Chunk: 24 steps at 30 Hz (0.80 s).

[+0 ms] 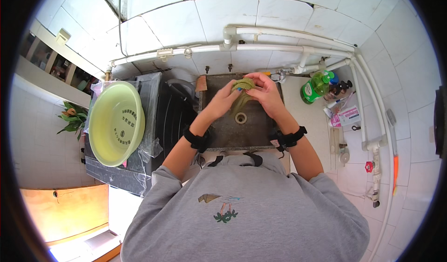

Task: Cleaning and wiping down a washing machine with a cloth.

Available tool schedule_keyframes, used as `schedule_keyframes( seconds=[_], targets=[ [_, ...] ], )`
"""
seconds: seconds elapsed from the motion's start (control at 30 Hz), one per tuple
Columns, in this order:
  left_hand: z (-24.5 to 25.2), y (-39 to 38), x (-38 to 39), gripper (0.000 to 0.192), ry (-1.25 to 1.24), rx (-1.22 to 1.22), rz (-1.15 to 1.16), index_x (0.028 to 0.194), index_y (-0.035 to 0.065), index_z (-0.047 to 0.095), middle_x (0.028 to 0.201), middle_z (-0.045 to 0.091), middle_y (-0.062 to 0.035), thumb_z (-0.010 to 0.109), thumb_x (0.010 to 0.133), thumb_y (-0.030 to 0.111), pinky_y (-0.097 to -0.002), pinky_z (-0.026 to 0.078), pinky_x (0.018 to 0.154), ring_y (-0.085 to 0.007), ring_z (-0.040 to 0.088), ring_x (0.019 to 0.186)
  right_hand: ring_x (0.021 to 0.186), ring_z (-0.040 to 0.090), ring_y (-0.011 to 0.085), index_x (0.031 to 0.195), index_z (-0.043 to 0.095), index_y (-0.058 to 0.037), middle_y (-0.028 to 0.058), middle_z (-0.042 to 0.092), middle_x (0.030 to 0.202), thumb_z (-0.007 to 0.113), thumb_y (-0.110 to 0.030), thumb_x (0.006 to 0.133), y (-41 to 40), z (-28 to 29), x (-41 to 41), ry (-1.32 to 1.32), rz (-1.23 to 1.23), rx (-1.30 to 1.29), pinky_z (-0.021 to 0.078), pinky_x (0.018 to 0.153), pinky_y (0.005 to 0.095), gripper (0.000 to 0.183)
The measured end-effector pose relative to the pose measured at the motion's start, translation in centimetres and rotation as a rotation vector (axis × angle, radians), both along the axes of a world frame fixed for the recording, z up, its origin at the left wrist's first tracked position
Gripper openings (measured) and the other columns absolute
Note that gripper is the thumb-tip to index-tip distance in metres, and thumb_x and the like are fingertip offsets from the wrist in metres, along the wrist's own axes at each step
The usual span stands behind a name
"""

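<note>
A bunched olive-green cloth (243,84) is held above the far part of a dark stone sink (223,129). My left hand (223,99) grips the cloth from the left. From the right, my right hand (266,93) has its fingers and thumb around the same cloth. A loose end hangs down from the bunch towards the sink floor. Below it the round drain (241,118) shows in the basin. The parts of the cloth inside my fingers are hidden.
Left of the sink, a pale green plastic basin (104,122) sits on a plastic-covered black surface. To the right, a green liquid bottle (316,87) and a pink-and-white tube (345,116) lie near white pipes (377,87). A tap (281,74) is at the sink's far right corner.
</note>
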<state>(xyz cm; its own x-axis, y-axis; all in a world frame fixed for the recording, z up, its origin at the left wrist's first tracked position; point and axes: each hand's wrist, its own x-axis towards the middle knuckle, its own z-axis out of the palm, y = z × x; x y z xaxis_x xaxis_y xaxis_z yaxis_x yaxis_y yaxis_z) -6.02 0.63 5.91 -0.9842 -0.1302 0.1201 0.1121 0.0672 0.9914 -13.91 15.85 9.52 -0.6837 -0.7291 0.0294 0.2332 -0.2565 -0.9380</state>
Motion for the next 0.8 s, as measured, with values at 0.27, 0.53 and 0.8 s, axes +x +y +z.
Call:
schedule_keyframes(
  seconds=[0.27, 0.53, 0.8],
  targets=[
    [1.3, 1.2, 1.3, 0.034, -0.336, 0.52, -0.16, 0.11, 0.0045, 0.047, 0.078, 0.048, -0.0007, 0.058, 0.079, 0.002, -0.0215, 0.037, 0.045, -0.0082, 0.046, 0.058, 0.09, 0.056, 0.0115, 0.118, 0.05, -0.0047, 0.0071, 0.058, 0.107, 0.048, 0.004, 0.081, 1.8, -0.5, -1.6, 0.234, 0.172, 0.009, 0.0459, 0.077, 0.0254, 0.038],
    [2.1, -1.0, 0.8, 0.023, -0.761, 0.635, -0.632, 0.095, 0.004, 0.048, 0.06, 0.036, 0.0033, 0.06, 0.075, 0.001, -0.0173, 0.019, 0.038, -0.0026, 0.03, 0.044, 0.1, 0.052, 0.0299, 0.118, 0.052, -0.0083, 0.0137, 0.055, 0.108, 0.055, 0.006, 0.068, 2.8, 1.4, -0.3, 1.186, 0.113, 0.199, 0.0426, 0.086, 0.035, 0.052],
    [2.2, 1.8, -0.4, 0.024, -0.219, -0.619, -0.26, 0.092, 0.0078, 0.045, 0.062, 0.054, -0.0047, 0.06, 0.073, 0.005, -0.0294, 0.038, 0.042, -0.0189, 0.05, 0.047, 0.061, 0.055, 0.0163, 0.078, 0.058, -0.0038, 0.0057, 0.058, 0.072, 0.055, -0.007, 0.075, 2.7, -2.0, -2.4, -0.38, 0.24, 0.266, 0.0461, 0.062, 0.0354, 0.006]
  ],
)
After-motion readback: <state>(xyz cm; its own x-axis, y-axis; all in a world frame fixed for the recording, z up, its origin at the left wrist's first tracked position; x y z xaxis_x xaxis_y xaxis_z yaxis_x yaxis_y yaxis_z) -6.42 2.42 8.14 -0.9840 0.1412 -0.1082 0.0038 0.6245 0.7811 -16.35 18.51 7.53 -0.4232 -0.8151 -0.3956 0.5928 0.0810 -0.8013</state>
